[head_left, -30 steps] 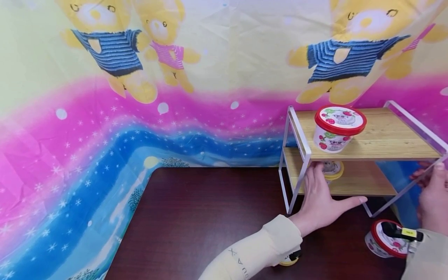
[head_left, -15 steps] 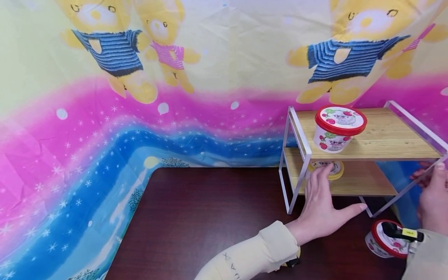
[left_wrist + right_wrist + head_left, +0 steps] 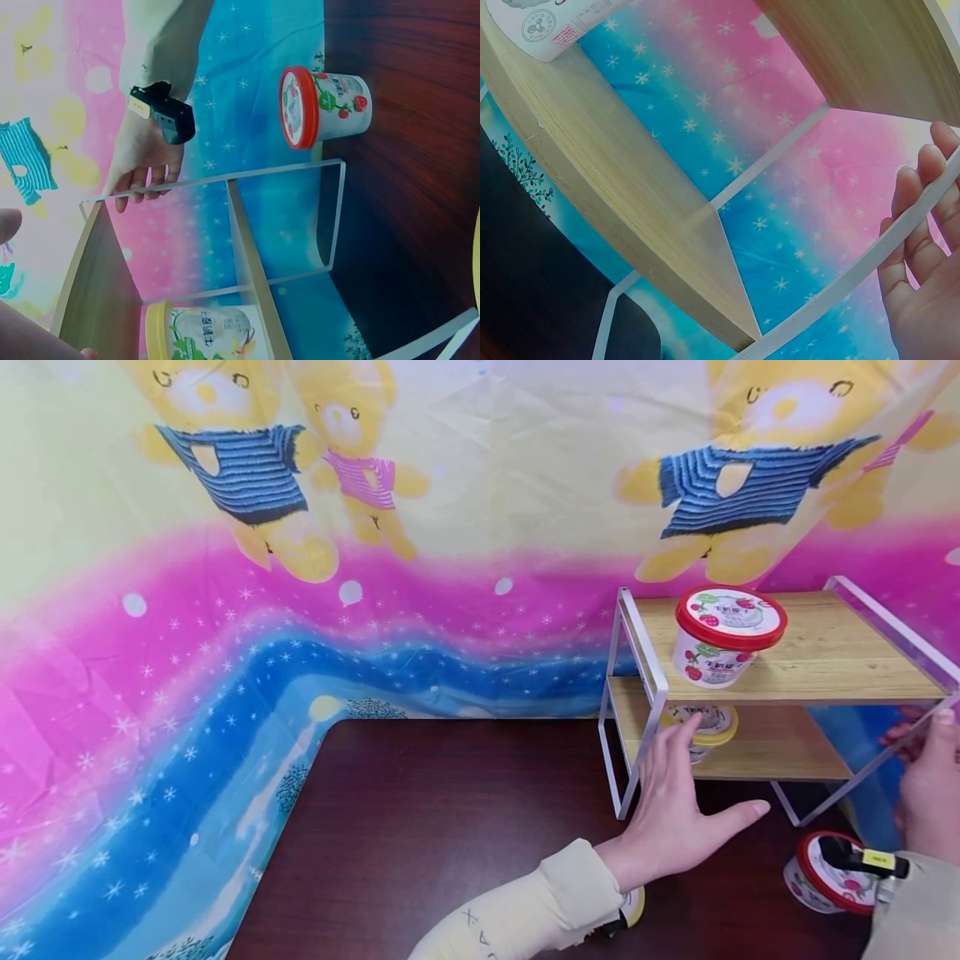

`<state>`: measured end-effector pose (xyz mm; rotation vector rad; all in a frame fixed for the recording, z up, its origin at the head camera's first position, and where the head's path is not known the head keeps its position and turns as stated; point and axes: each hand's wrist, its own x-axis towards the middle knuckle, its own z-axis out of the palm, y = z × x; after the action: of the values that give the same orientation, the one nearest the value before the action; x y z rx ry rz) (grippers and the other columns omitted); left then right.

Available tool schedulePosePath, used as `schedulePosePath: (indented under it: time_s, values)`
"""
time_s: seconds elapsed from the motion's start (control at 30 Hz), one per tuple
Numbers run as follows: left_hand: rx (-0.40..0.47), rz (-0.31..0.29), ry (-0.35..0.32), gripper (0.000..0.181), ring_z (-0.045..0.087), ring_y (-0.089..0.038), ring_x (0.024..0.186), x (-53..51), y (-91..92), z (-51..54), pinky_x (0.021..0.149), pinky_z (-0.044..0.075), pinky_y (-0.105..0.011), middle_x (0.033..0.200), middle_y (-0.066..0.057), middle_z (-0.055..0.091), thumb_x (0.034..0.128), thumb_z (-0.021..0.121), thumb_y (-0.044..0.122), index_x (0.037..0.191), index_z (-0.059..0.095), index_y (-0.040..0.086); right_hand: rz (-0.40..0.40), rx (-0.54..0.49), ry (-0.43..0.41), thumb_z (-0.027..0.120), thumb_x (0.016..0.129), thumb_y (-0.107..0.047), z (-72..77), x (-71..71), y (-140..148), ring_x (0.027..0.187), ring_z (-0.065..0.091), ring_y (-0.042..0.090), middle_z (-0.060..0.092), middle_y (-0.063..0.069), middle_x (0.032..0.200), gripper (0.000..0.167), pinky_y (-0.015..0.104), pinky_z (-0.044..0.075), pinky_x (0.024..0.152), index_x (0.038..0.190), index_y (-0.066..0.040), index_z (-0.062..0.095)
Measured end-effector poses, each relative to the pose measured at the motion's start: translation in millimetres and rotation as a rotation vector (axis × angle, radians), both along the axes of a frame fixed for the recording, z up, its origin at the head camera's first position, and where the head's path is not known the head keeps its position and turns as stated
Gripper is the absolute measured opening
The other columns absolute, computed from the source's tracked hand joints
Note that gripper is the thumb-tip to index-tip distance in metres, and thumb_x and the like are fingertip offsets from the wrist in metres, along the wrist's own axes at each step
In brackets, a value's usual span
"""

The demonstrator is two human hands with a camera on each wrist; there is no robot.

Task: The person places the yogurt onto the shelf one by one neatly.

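Note:
A two-tier shelf rack [image 3: 795,652] with wooden boards and a white metal frame stands at the right. My left hand [image 3: 667,818] is before its lower tier, fingers extended and thumb spread, holding nothing. Just beyond its fingertips, a yellow-lidded tub [image 3: 708,727] rests on the lower board; its printed side shows in the left wrist view. My right hand [image 3: 930,785] grips the frame's right side, fingers behind the white bar [image 3: 855,274] in the right wrist view. On the upper board stands a red-lidded tub [image 3: 723,635].
Another red-lidded tub [image 3: 828,872] sits on the dark table [image 3: 420,835], beside my right wrist. A yellow lid [image 3: 634,906] shows partly beneath my left wrist. Behind everything hangs a printed bear cloth [image 3: 450,527].
My left hand has drawn back from the lower tier, down and slightly left, uncovering more of the yellow-lidded tub. My right hand and the rack have stayed put.

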<state>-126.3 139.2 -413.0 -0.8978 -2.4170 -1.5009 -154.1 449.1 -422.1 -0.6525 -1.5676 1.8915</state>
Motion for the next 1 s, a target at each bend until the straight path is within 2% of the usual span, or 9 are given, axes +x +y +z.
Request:
schedulePosePath:
  time_s: [0.1,0.2,0.4,0.63,0.8,1.0]
  values:
    - [-0.004,0.009,0.02,0.1,0.02,-0.009,0.144,-0.4,-3.9,-1.9,0.113,0.03,-0.037,0.156,0.005,0.024,0.0914,0.075,0.045,0.161,0.005,0.028,0.006,0.005,0.009,0.048,0.106,-0.041,-0.5,0.3,0.5,0.094,0.052,0.002,0.059,-0.008,0.103,0.029,0.002,0.038,0.081,0.124,-0.023,0.061]
    - [0.006,0.029,0.046,0.098,0.025,-0.008,0.142,-0.2,-7.8,-3.8,0.111,0.033,-0.033,0.155,0.005,0.028,0.0912,0.075,0.045,0.161,0.009,0.026,0.013,0.009,0.015,0.048,0.106,-0.042,-1.2,0.6,1.1,0.094,0.052,0.002,0.059,-0.008,0.103,0.029,0.002,0.038,0.082,0.125,-0.023,0.061]
    - [0.098,0.015,0.056,0.093,0.03,-0.008,0.14,1.3,-14.9,-7.1,0.11,0.032,-0.029,0.155,0.003,0.031,0.0912,0.077,0.038,0.16,0.016,0.025,0.013,0.014,0.002,0.048,0.105,-0.043,-0.9,0.4,0.4,0.095,0.052,0.002,0.059,-0.009,0.105,0.032,0.004,0.037,0.089,0.128,-0.024,0.06]
    - [0.163,0.009,0.05,0.091,0.038,-0.009,0.134,0.1,-23.9,-13.2,0.109,0.031,-0.03,0.151,-0.002,0.037,0.0915,0.077,0.032,0.16,0.018,0.025,-0.01,0.017,-0.001,0.048,0.106,-0.041,0.3,-0.6,-0.2,0.094,0.052,0.002,0.06,-0.009,0.106,0.03,0.002,0.039,0.081,0.126,-0.023,0.061]
    - [0.208,0.046,0.088,0.089,0.043,-0.011,0.13,-2.8,-29.9,-15.3,0.107,0.032,-0.032,0.144,0.0,0.042,0.0903,0.079,0.029,0.159,0.022,0.023,-0.021,0.018,-0.003,0.048,0.106,-0.041,0.8,-1.3,-0.2,0.093,0.053,0.003,0.06,-0.009,0.106,0.029,0.001,0.039,0.078,0.124,-0.022,0.062]
    - [0.242,0.078,0.072,0.085,0.046,-0.013,0.128,-7.3,-36.1,-20.5,0.103,0.032,-0.034,0.143,0.001,0.044,0.0908,0.079,0.029,0.157,0.027,0.022,-0.017,0.017,0.001,0.048,0.106,-0.041,1.3,-1.0,-0.3,0.093,0.053,0.003,0.059,-0.008,0.107,0.03,0.001,0.039,0.079,0.125,-0.022,0.061]
